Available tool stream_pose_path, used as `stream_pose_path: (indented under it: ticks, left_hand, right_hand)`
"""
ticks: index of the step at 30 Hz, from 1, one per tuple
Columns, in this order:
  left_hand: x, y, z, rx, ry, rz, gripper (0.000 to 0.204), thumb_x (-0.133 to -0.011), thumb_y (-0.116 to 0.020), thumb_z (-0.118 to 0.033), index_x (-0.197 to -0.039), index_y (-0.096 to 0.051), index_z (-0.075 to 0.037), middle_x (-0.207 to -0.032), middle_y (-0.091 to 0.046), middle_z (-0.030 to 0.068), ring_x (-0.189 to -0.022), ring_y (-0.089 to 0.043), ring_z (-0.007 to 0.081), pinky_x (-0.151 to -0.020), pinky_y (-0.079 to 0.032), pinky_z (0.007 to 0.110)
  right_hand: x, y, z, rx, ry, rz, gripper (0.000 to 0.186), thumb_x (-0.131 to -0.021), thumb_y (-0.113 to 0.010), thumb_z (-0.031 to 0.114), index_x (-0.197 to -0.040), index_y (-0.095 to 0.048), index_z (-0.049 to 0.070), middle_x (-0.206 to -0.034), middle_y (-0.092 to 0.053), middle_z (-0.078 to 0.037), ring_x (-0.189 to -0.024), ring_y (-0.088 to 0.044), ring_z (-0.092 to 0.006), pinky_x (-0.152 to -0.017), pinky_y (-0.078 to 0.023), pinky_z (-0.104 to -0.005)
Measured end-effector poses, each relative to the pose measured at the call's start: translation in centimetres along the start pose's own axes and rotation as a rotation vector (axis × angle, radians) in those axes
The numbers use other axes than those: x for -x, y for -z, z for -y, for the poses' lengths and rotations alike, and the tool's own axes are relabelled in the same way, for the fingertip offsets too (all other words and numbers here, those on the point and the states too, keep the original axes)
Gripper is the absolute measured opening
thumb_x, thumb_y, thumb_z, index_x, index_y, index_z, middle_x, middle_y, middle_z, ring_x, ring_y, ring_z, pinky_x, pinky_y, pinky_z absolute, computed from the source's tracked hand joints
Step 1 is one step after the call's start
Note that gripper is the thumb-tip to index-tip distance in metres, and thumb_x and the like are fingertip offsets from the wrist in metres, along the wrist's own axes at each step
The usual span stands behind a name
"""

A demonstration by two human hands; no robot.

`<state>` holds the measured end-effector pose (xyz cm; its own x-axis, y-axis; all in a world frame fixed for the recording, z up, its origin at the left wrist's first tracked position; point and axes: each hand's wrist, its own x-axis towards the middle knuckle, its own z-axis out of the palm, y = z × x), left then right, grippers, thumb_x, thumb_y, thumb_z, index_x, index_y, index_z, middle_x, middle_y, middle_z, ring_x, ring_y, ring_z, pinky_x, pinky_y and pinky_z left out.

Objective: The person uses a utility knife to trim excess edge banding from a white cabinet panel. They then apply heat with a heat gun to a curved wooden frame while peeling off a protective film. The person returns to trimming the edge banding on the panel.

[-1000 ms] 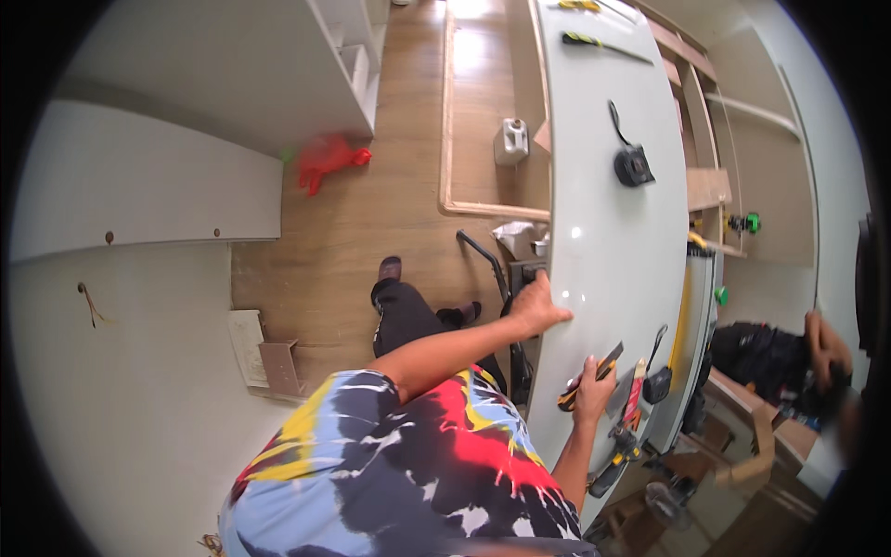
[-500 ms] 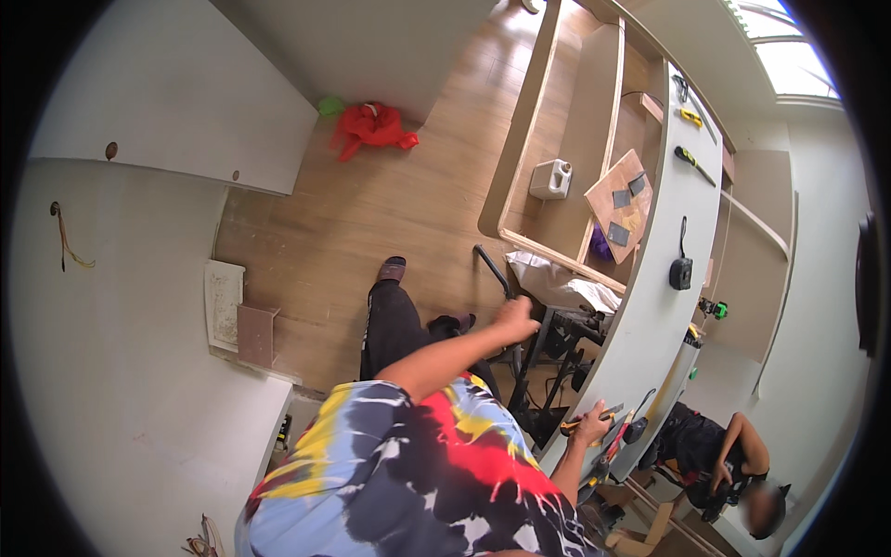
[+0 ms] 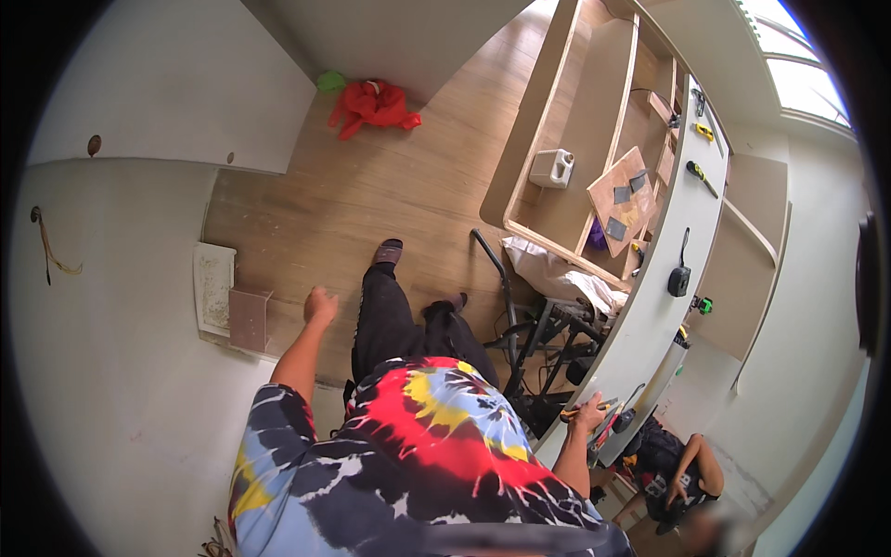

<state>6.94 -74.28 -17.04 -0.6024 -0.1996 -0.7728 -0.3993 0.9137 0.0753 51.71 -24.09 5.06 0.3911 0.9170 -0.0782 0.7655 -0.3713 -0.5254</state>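
My left hand (image 3: 320,306) hangs over the wooden floor at left, fingers loosely apart and holding nothing. My right hand (image 3: 585,416) grips a yellow-black utility knife (image 3: 571,414) at the near end of a long white panel (image 3: 640,325). Beside that hand are a dark tape measure (image 3: 624,420) and a red-labelled item, partly hidden. Farther along the panel lie another black tape measure (image 3: 678,280), a green-black screwdriver (image 3: 701,176) and a yellow tool (image 3: 703,132). A black metal stand (image 3: 548,342) shows under the panel.
A wooden carcass (image 3: 527,139) holds a white jug (image 3: 552,169) and loose board (image 3: 620,197). Red cloth (image 3: 376,110) lies by white cabinets (image 3: 167,84). Scrap pieces (image 3: 249,317) lean at left. A co-worker (image 3: 682,473) in dark clothes bends beyond the panel.
My left hand has left the panel and swung left over the floor. My view has shifted, showing more carcass and window. My right hand keeps the knife. The co-worker has moved.
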Motion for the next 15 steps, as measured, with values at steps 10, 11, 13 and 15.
stream_pose_path:
  ticks: [10,11,13,15]
  left_hand:
    - [-1.1,-0.8,-2.3,0.354,0.009,0.066,0.041,-0.088,-0.08,-0.024,-0.121,-0.066,-0.003,-0.082,-0.069,0.0102,-0.057,-0.064,0.0177,-0.044,-0.054,0.033]
    - [-0.9,-0.8,-4.1,0.344,-0.016,0.108,0.043,-0.089,-0.08,-0.025,-0.123,-0.065,-0.003,-0.082,-0.068,0.0091,-0.058,-0.064,0.0162,-0.045,-0.054,0.032]
    - [-0.8,0.4,-7.6,0.377,-0.141,0.131,0.044,-0.09,-0.08,-0.025,-0.124,-0.064,-0.003,-0.085,-0.068,0.0092,-0.059,-0.065,0.0161,-0.045,-0.055,0.032]
    - [-0.2,2.5,-10.3,0.432,-0.22,0.147,0.045,-0.09,-0.08,-0.026,-0.125,-0.063,-0.002,-0.088,-0.07,0.0103,-0.061,-0.066,0.0164,-0.046,-0.056,0.032]
  right_hand:
    - [1.8,-1.6,-0.3,-0.104,0.005,-0.112,0.06,-0.094,-0.075,0.048,-0.099,-0.055,-0.008,-0.076,-0.06,-0.013,-0.049,-0.056,-0.0223,-0.042,-0.049,-0.0351]
    - [2.1,-1.8,-0.4,-0.157,0.006,-0.124,0.061,-0.094,-0.075,0.049,-0.099,-0.055,-0.008,-0.076,-0.06,-0.013,-0.048,-0.056,-0.0226,-0.042,-0.049,-0.0351]
    - [2.7,-2.4,-0.5,-0.155,0.024,-0.182,0.064,-0.094,-0.074,0.051,-0.099,-0.057,-0.01,-0.077,-0.062,-0.015,-0.049,-0.059,-0.0237,-0.044,-0.052,-0.035]
    - [3.2,-2.9,-0.5,-0.191,0.094,-0.245,0.065,-0.094,-0.074,0.053,-0.098,-0.057,-0.01,-0.078,-0.063,-0.015,-0.05,-0.061,-0.0244,-0.045,-0.054,-0.0353]
